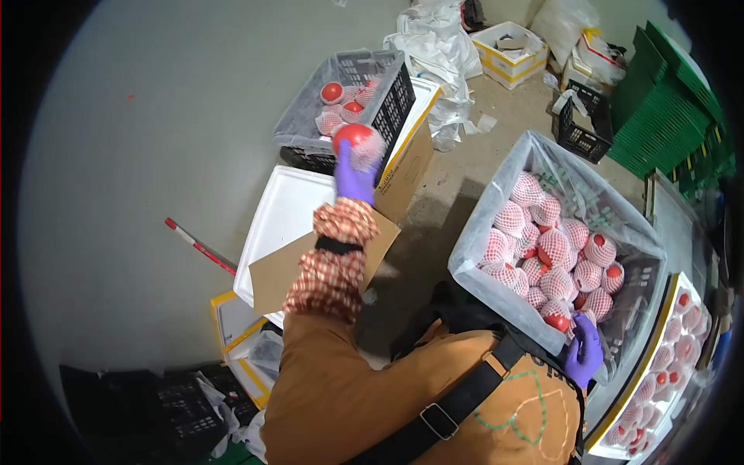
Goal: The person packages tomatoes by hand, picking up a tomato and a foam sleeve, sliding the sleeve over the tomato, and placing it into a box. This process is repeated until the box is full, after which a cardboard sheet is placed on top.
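Note:
Both of my hands wear purple gloves. My left hand (355, 180) reaches forward, closed on a large red fruit (353, 139) partly covered by a white foam net. It holds the fruit at the near edge of a grey crate with a plastic liner (288, 133), where several netted red fruits (353, 108) lie. Low on the right, my right hand (586, 355) is at the near rim of a bigger lined crate (480, 232), its fingers bent together beside netted fruits (556, 283). What is between those fingers is hidden.
A white foam lid (275, 209) and a cardboard flap (279, 271) lie below the small crate. At right stands a foam box of netted fruits (659, 372). Green crates (659, 101), a black crate (585, 124) and white sacks (438, 46) stand at the back.

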The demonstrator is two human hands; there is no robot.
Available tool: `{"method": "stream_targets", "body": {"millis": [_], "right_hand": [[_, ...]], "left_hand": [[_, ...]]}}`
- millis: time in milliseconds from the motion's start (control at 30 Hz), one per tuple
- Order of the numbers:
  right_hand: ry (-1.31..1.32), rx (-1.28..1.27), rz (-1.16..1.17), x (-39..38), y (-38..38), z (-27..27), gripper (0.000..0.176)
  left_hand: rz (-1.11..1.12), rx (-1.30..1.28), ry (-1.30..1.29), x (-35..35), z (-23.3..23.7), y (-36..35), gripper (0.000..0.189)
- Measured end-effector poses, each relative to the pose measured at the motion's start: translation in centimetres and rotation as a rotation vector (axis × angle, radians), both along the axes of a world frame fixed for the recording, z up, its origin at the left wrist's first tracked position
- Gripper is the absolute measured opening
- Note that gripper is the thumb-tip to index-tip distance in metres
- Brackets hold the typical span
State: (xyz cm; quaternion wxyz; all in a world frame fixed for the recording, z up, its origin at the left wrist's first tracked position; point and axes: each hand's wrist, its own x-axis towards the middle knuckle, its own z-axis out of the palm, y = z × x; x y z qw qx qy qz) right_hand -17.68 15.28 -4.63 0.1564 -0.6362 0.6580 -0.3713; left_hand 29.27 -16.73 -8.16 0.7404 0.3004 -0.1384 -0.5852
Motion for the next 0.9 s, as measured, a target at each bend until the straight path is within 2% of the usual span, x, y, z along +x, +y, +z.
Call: {"method": "stream_targets", "body": {"millis": [33,100,167,233,300,367,400,500,533,633,667,700,733,767,800,900], "right_hand": [[0.021,0.009,-0.016,0.1,-0.1,0.0,0.041],[0.025,0.028,-0.03,0.5,-0.2,0.2,0.041],[-0.028,0.038,-0.095,0.7,-0.1,-0.3,0.043],[-0.017,0.036,-0.121,0.8,-0.2,-0.4,0.043],[-0.015,0.041,-0.146,0.9,0.0,-0.7,0.044],[-0.086,0.028,-0.176,1.1,0.0,-0.8,0.044],[-0.035,0.042,-0.169,1.1,0.0,-0.5,0.044],[-0.007,0.026,-0.153,0.8,0.0,-0.8,0.044],[-0.006,0.026,-0.154,0.8,-0.1,-0.7,0.044],[0.097,0.042,-0.144,0.3,0.1,-0.9,0.039],[0.131,0.032,-0.14,0.0,0.1,-1.2,0.037],[0.027,0.086,-0.177,0.3,-0.2,-1.2,0.037],[0.034,0.11,-0.168,0.4,-0.1,-0.4,0.038],[0.158,0.042,-0.153,0.8,-0.5,0.4,0.038],[0.2,0.056,-0.168,0.9,-0.4,1.0,0.039],[0.242,0.03,-0.186,0.8,-0.3,0.9,0.041]], "left_hand": [[0.065,-0.023,-0.056,2.4,-0.2,-1.5,0.061],[0.176,-0.171,-0.567,7.7,-1.6,-4.0,0.067],[0.137,-0.049,-0.249,11.0,0.5,-5.0,0.081],[0.22,0.061,-0.064,12.6,1.4,-5.3,0.086],[0.275,0.126,-0.063,12.2,1.2,-5.8,0.085],[0.265,0.11,-0.269,12.2,-0.6,-6.5,0.08],[0.246,0.124,-0.28,12.2,-2.1,-7.0,0.073],[0.138,0.189,-0.268,9.3,-5.4,-8.2,0.063],[0.136,0.188,-0.267,7.5,-5.1,-8.2,0.063],[-0.024,0.128,-0.411,0.2,-0.7,-7.9,0.046],[-0.193,0.019,-0.344,1.0,-4.3,-10.8,0.042],[-0.206,-0.027,-0.357,-1.6,-1.8,-10.2,0.037],[-0.282,-0.141,-0.484,-3.6,-0.4,-10.2,0.033],[-0.244,-0.243,-0.886,-6.9,2.3,-8.7,0.036],[-0.35,-0.214,-0.636,-9.4,4.2,-8.0,0.038],[-0.601,-0.305,-0.755,-17.1,8.9,-3.6,0.041]]}}
